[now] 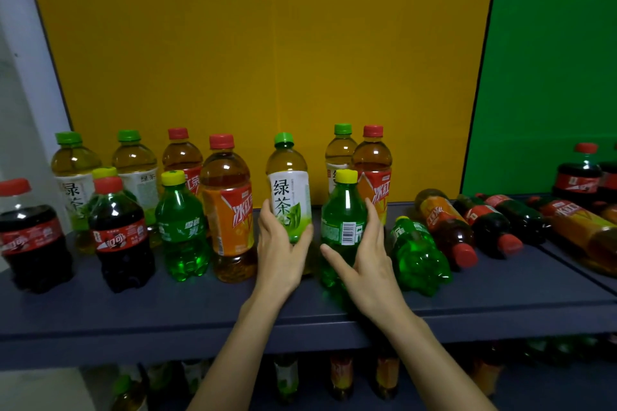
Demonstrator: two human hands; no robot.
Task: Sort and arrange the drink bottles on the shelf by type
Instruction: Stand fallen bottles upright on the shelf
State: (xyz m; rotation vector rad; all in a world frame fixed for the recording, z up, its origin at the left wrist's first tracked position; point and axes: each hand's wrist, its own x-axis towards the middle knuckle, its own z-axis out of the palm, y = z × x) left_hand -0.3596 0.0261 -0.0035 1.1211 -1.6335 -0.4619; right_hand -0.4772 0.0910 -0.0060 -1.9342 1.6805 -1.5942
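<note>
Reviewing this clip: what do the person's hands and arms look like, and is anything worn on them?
Both the left hand and right hand are bare, with no gloves, rings, watch or bracelet visible. The forearms are uncovered to the bottom of the frame; no sleeve shows. Fingernails look short and unpainted.

Green-capped bottle [289, 197], white label: 绿茶. Red-capped bottle [227, 207], orange label: 冰红, remainder hidden. Green soda bottle [182, 227]: 雪碧.

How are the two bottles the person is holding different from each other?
The green tea bottle in the left hand has a green cap, a white leaf label and amber liquid; the green soda bottle in the right hand has a yellow cap, green plastic and a barcode facing us. The tea bottle stands taller and slimmer; the soda bottle is squatter. Both are upright, capped and gripped around the middle.
</note>
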